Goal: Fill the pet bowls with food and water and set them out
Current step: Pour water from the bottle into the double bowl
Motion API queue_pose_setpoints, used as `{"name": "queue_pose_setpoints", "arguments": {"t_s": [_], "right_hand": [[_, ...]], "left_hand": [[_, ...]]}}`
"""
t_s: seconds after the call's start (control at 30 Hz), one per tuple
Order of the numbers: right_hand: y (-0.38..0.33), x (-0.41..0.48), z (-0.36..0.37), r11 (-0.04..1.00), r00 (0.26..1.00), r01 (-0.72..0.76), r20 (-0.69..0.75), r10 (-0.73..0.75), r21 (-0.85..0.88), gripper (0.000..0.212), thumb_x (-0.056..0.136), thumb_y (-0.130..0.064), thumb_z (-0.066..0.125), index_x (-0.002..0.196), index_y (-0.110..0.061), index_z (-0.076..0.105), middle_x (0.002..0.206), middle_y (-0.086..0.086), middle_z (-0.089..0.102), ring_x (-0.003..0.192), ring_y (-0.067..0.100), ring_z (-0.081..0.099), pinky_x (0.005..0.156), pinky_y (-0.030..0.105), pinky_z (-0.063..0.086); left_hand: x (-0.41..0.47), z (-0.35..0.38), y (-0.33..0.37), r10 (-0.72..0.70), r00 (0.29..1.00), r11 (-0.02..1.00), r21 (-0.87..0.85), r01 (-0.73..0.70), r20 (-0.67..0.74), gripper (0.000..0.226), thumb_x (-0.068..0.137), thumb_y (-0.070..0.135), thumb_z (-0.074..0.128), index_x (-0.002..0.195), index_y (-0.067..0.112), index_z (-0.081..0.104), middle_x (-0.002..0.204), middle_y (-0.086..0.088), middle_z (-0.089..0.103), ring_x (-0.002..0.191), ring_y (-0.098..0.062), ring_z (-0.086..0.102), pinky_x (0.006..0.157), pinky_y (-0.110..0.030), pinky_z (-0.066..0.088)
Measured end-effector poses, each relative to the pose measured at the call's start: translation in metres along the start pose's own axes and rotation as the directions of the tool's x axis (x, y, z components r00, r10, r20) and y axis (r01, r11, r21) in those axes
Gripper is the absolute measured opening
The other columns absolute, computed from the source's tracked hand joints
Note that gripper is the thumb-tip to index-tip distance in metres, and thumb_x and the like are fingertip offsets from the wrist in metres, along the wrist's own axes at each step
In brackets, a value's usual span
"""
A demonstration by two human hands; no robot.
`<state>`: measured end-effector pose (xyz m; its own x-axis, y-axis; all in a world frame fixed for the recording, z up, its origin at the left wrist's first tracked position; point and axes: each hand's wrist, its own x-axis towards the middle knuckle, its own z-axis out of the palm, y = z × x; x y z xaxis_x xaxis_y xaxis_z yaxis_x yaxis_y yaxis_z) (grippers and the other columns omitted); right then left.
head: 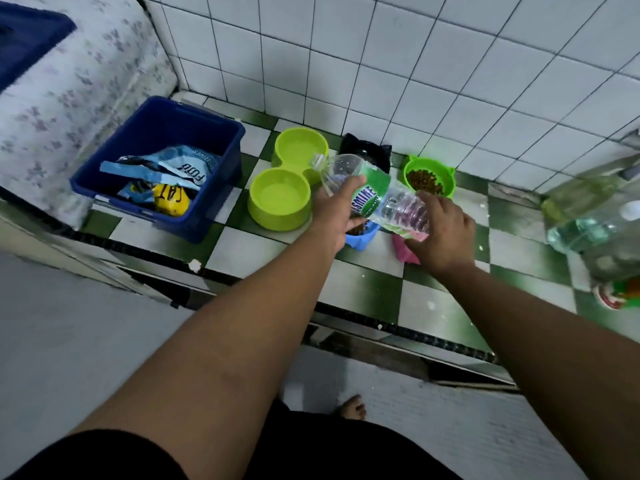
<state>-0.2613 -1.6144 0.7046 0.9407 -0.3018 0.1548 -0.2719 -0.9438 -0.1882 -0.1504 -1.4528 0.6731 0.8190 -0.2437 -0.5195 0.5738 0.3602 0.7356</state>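
hands tilting bottle (372,194), double bowl (287,174)

clear bottle (372,195) tilted, lime double bowl (287,178) watered

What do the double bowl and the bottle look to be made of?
Double bowl: most likely moulded plastic, in an even lime colour with a soft sheen and rounded rims. Bottle: thin clear plastic, see-through with ribbed walls, under a glossy green printed label.

Against the white tiled wall (381,64), a green-and-white checkered floor (433,299). At left, a floral fabric cushion (69,98) under a dark blue cloth (27,39). At right, a blurred clear container (595,216).
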Motion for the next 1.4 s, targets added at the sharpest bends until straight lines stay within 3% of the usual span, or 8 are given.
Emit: {"name": "queue_pose_setpoints", "arguments": {"t_s": [0.1, 0.27, 0.6, 0.93, 1.4], "right_hand": [[0.007, 0.0, -0.002, 0.999, 1.0, 0.031, 0.0, -0.031, -0.01, 0.084, 0.067, -0.031, 0.082, 0.141, -0.025, 0.043, 0.138, 0.007, 0.052, 0.127, 0.03, 0.049, 0.103, 0.047, 0.033], [0.008, 0.0, 0.002, 0.998, 0.998, 0.057, 0.003, -0.057, -0.014, 0.083, 0.067, -0.031, 0.082, 0.141, -0.026, 0.044, 0.137, 0.005, 0.051, 0.127, 0.029, 0.047, 0.105, 0.047, 0.031], [0.008, -0.001, -0.001, 0.996, 0.997, 0.076, 0.001, -0.076, -0.036, 0.084, 0.067, -0.025, 0.081, 0.142, -0.027, 0.044, 0.138, 0.005, 0.051, 0.128, 0.028, 0.044, 0.107, 0.046, 0.025], [0.01, -0.002, -0.005, 0.994, 0.996, 0.085, 0.006, -0.085, -0.071, 0.084, 0.069, -0.028, 0.081, 0.143, -0.031, 0.042, 0.138, 0.003, 0.051, 0.129, 0.026, 0.044, 0.108, 0.046, 0.024], [0.016, -0.005, -0.015, 0.985, 0.99, 0.137, -0.009, -0.139, -0.102, 0.08, 0.074, -0.038, 0.08, 0.144, -0.028, 0.043, 0.14, 0.006, 0.05, 0.131, 0.028, 0.044, 0.111, 0.048, 0.023]], "left_hand": [[-0.002, 0.002, -0.006, -0.002, 1.0, 1.0, -0.029, 0.002, -0.01, 0.074, 0.065, 0.037, 0.085, 0.128, 0.012, 0.056, 0.111, -0.019, 0.073, 0.097, -0.032, 0.075, 0.069, -0.044, 0.063], [-0.002, -0.003, -0.01, -0.031, 0.999, 0.997, -0.077, 0.03, -0.024, 0.057, 0.082, 0.026, 0.081, 0.13, 0.009, 0.054, 0.116, -0.022, 0.072, 0.1, -0.035, 0.073, 0.07, -0.043, 0.063], [-0.005, -0.004, -0.013, -0.069, 0.997, 0.993, -0.094, 0.066, -0.033, 0.065, 0.082, 0.03, 0.079, 0.135, 0.007, 0.051, 0.117, -0.023, 0.071, 0.09, -0.03, 0.073, 0.057, -0.036, 0.061], [-0.004, -0.006, -0.016, -0.088, 0.996, 0.992, -0.094, 0.087, 0.001, 0.063, 0.084, 0.032, 0.077, 0.136, 0.006, 0.052, 0.115, -0.021, 0.072, 0.098, -0.032, 0.073, 0.061, -0.037, 0.062], [-0.007, -0.002, -0.023, -0.094, 0.995, 0.99, -0.107, 0.097, 0.034, 0.056, 0.089, 0.031, 0.073, 0.133, 0.005, 0.053, 0.111, -0.02, 0.071, 0.108, -0.035, 0.07, 0.086, -0.051, 0.061]]}}
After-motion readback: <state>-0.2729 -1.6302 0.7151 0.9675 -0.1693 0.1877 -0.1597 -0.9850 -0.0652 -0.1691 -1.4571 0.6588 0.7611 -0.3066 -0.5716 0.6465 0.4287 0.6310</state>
